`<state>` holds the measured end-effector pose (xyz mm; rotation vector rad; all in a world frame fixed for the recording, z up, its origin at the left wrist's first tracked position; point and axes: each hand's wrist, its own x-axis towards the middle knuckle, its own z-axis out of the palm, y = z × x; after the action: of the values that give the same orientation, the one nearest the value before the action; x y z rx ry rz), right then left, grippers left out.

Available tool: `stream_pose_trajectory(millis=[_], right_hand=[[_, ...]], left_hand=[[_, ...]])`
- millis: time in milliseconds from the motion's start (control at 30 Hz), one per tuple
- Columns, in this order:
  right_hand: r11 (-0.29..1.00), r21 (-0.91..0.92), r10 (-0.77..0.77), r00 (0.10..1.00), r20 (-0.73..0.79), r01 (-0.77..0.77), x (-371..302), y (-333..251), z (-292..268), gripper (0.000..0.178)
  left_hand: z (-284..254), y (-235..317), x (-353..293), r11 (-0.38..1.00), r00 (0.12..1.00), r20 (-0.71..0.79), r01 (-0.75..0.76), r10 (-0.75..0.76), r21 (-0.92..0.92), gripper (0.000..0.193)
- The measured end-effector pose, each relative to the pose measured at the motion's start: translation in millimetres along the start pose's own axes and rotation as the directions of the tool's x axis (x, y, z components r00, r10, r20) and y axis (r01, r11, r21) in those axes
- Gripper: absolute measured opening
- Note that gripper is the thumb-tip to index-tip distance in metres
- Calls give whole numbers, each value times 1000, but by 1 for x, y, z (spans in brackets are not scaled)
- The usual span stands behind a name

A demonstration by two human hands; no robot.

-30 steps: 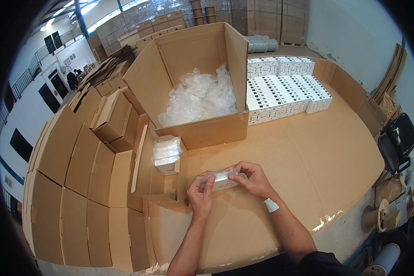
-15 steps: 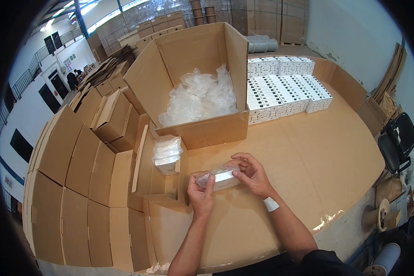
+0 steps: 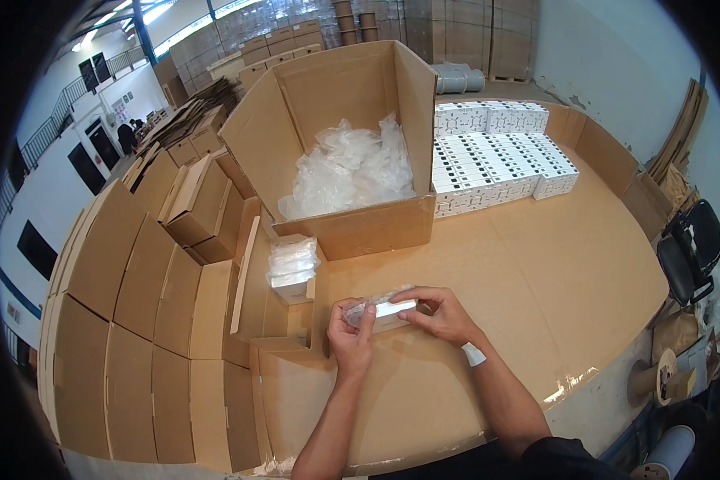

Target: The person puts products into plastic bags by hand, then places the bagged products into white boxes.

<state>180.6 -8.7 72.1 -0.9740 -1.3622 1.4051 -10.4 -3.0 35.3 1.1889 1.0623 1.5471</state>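
Observation:
A small white box [image 3: 390,314] in clear plastic wrap is held between my two hands above the cardboard-covered table. My left hand [image 3: 350,332] is closed round its left end, thumb on top, with crinkled plastic bunched at the fingers. My right hand [image 3: 440,314] pinches the right end, with fingers along the far top edge and the thumb on the near side. Left of my hands, an open cardboard carton [image 3: 276,346] contains several wrapped white boxes [image 3: 294,270] stacked at its far end. Behind them, a large open-fronted carton [image 3: 352,232] holds a heap of clear plastic bags [image 3: 348,172].
Rows of white patterned boxes [image 3: 488,164] stand on the table [image 3: 528,280] at the back right. Closed brown cartons [image 3: 132,352] are stacked along the left. A black chair [image 3: 688,248] and a cable spool [image 3: 656,378] are beyond the table's right edge.
My right hand's fingers have come down from a raised position onto the top of the wrapped box. My left hand keeps its hold in nearly the same place.

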Motion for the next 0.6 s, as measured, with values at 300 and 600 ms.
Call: stream_pose_trajectory(millis=[300, 600], right_hand=[[987, -109, 113, 993, -43, -117, -1, -10, 1, 29], [988, -147, 39, 999, -32, -44, 1, -1, -3, 29]], left_hand=[[3, 3, -5, 996, 996, 28, -84, 83, 15, 28], [9, 12, -9, 993, 993, -2, -115, 115, 42, 37]])
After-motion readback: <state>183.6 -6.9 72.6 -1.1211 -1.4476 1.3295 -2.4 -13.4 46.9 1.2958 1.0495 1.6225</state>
